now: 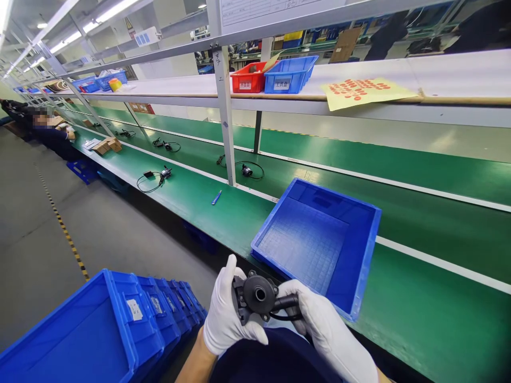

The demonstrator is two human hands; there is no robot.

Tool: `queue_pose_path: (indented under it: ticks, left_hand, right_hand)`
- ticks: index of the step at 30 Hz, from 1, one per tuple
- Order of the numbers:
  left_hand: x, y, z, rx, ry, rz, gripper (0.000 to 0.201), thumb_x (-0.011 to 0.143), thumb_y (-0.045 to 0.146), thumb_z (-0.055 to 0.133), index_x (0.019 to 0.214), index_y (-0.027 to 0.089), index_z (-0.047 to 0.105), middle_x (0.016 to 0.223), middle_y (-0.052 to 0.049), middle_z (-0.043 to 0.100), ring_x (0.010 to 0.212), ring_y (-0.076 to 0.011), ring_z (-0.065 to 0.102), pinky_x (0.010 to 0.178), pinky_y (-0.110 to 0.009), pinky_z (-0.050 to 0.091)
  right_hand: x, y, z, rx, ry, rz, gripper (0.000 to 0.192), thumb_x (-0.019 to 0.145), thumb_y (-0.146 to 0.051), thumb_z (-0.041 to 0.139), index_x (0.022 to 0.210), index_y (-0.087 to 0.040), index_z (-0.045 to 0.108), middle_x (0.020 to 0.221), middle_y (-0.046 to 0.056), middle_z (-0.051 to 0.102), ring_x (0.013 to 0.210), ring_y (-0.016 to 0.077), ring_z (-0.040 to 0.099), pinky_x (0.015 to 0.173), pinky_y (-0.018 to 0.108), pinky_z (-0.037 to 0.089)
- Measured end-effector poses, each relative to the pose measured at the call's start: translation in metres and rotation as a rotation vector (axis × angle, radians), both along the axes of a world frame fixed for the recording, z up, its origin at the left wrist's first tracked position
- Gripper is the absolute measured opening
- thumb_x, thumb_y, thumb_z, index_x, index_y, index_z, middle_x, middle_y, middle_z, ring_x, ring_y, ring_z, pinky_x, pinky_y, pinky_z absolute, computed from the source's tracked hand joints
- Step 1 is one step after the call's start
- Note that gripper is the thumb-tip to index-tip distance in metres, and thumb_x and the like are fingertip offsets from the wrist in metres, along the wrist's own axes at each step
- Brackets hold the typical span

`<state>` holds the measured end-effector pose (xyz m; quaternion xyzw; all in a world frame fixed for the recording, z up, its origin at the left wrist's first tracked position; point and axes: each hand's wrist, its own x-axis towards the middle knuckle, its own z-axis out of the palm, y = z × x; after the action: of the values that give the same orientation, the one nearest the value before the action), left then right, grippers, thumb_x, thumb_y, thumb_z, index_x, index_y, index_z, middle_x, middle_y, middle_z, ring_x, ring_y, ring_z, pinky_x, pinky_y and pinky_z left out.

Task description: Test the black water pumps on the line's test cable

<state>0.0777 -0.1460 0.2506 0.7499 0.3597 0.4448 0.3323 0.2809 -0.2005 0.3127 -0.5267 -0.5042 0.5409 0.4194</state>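
Note:
Both my hands wear white gloves and hold a small black pump [259, 294] in front of my body, short of the bench edge. The round face with its central hole is turned up toward me. My left hand [227, 308] is closed around the pump's left side, thumb and fingers on its body. With bent fingers, my right hand [313, 314] grips the outlet tube and the black cable on the right. Part of the cable is hidden by that hand. Just beyond, a blue plastic bin [307, 244] rests on the green bench with nothing in it.
Stacked blue crates [136, 314] stand at lower left. On the green bench [191, 197] lie a blue utility knife [216, 198] and several cabled pumps [165, 173]. A post [225, 117] rises behind. Red [247, 78] and blue trays [290, 75] sit on the shelf. A person [51, 133] works far left.

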Motion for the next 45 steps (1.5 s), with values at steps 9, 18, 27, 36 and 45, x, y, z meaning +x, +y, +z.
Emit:
queue_pose_path:
  ticks: [9,18,27,36,45]
  left_hand:
    - [0.004,0.000,0.005,0.081,0.019,0.006,0.132,0.058,0.093,0.056,0.161,0.022,0.012,0.101,-0.006,0.058,0.077,-0.0204,0.062,0.076,-0.039,0.053]
    - [0.004,0.002,0.003,-0.017,-0.035,-0.026,0.127,0.061,0.093,0.055,0.161,0.027,0.014,0.105,-0.006,0.058,0.084,-0.0222,0.064,0.080,-0.040,0.052]
    - [0.004,0.004,0.002,-0.006,0.002,-0.026,0.131,0.060,0.094,0.055,0.161,0.023,0.012,0.104,-0.007,0.058,0.083,-0.0223,0.063,0.080,-0.041,0.052]
    - [0.001,0.001,0.011,0.049,0.092,0.034,0.127,0.063,0.091,0.056,0.161,0.023,0.013,0.106,-0.008,0.060,0.087,-0.0236,0.062,0.083,-0.042,0.051]
    - [-0.017,-0.011,0.034,-0.710,-0.347,-0.046,0.086,0.092,0.080,0.023,0.153,0.022,0.041,0.123,-0.014,0.064,0.114,-0.0297,0.060,0.103,-0.047,0.048]
  right_hand:
    - [0.004,-0.003,-0.008,-0.019,-0.041,0.020,0.069,0.096,-0.078,0.028,0.098,-0.021,0.067,0.070,0.001,0.058,0.053,0.0121,0.042,0.053,0.026,0.042]
    - [0.004,-0.002,-0.005,0.017,-0.029,0.002,0.063,0.098,-0.074,0.031,0.101,-0.023,0.068,0.066,-0.001,0.055,0.065,0.0158,0.057,0.070,0.029,0.053]
    - [0.006,-0.002,-0.014,-0.053,-0.076,0.024,0.064,0.099,-0.074,0.027,0.102,-0.022,0.065,0.074,0.001,0.061,0.057,0.0136,0.045,0.058,0.027,0.044]
    - [-0.001,0.013,0.002,-0.209,-0.240,-0.050,0.051,0.093,-0.069,0.042,0.084,-0.022,0.061,0.079,0.003,0.064,0.073,0.0193,0.057,0.069,0.031,0.049]
    - [-0.009,0.031,-0.005,-0.400,0.176,-0.092,0.060,0.095,-0.075,0.038,0.070,-0.021,0.044,0.058,-0.003,0.043,0.051,0.0102,0.025,0.049,0.025,0.019]
